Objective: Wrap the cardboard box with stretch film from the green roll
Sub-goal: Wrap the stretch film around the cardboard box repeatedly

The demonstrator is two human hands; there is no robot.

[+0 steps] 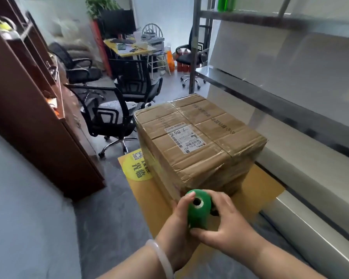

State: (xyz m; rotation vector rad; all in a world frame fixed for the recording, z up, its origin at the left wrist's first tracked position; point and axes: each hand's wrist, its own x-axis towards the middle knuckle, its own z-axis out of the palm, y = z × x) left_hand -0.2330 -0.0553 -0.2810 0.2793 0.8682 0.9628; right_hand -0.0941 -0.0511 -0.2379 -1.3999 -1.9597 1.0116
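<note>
Risk: slack tension may let the film [210,174] sag; a jerk may tear it. My left hand [179,216] and right hand [228,220] both curl round the green roll [199,217], upright just beside the near lower corner of the cardboard box [199,137] on a yellow mat [149,190]; creased glossy film on its sides, top bare.

Dark grey floor [101,208]. Brown wooden cabinet [28,121] along the left side. Black mesh office chairs [107,115] in the middle. Yellow-topped desk [127,51] at the back, cluttered, with a dark monitor [119,22] and a leafy plant [101,6] behind it. Metal shelving [270,101] on the right. Pale back wall [161,15], soft even light.
</note>
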